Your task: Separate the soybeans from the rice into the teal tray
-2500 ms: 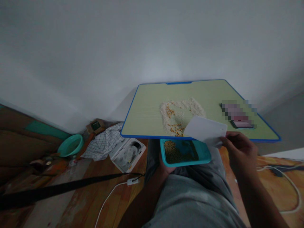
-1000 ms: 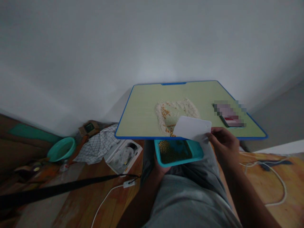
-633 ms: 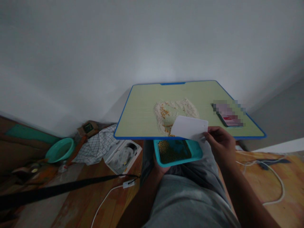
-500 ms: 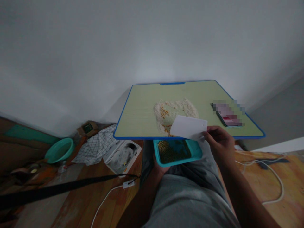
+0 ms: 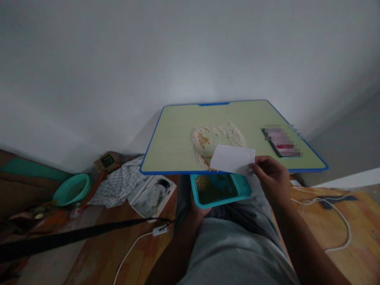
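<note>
My right hand (image 5: 272, 176) pinches the right end of a white flat scraper (image 5: 233, 158), which lies low over the table's front edge. Left of the scraper's tip, a few yellow beans (image 5: 211, 170) sit right at that edge. Behind it spreads a ring of white grains (image 5: 236, 133), with more yellow beans (image 5: 203, 139) on its left part. My left hand (image 5: 201, 208) grips a turquoise tray (image 5: 244, 186) from below, under the edge; most of its fingers are hidden. Yellow beans and small dark green beans (image 5: 215, 194) lie in the tray.
The small table (image 5: 166, 142) has a blue rim and stands against a wall. A phone (image 5: 282, 142) rests at its right. On the floor are a green basin (image 5: 73, 190), a checked cloth (image 5: 123, 182), an open white box (image 5: 152, 196) and white cables (image 5: 341, 217).
The scraper and my right hand have shifted slightly left along the table's edge. The whole view has also moved a little. The tray stays below the edge.
</note>
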The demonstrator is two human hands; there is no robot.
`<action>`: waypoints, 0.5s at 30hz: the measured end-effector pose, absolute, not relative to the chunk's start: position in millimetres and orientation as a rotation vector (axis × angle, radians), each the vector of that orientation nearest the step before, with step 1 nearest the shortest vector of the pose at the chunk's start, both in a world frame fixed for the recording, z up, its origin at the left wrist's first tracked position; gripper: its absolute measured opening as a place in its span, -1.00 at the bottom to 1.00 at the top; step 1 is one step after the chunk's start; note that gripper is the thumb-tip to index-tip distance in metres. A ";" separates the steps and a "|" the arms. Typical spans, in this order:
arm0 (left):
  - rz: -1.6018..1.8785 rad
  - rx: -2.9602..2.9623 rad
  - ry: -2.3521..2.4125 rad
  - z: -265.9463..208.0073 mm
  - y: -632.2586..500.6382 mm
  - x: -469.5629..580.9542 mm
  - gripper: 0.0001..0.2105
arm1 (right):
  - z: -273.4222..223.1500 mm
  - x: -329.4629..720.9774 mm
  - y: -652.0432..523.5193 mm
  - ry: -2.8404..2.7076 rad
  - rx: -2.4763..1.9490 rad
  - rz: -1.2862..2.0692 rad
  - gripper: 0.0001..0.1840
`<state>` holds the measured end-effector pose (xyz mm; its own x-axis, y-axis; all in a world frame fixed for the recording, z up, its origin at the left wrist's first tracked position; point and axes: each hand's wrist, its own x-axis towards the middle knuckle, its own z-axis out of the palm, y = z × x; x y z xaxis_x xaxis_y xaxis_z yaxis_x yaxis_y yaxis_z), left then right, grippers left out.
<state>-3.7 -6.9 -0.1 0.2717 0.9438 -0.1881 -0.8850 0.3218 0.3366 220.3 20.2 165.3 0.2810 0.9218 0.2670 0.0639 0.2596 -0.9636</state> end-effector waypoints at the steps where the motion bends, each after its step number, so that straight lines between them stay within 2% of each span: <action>1: 1.245 0.154 0.366 1.6 -7.0 -3.3 -0.45 | 165.2 220.6 20.1 -1.125 -1.149 0.796 -0.82; 9: 1.235 0.059 0.352 25.1 -6.8 -2.2 -0.23 | 165.0 225.8 17.4 -1.089 -1.121 0.832 -0.83; 15: 1.239 0.090 0.325 35.5 -6.4 0.0 -0.30 | 167.8 220.8 17.5 -1.073 -1.118 0.817 -0.78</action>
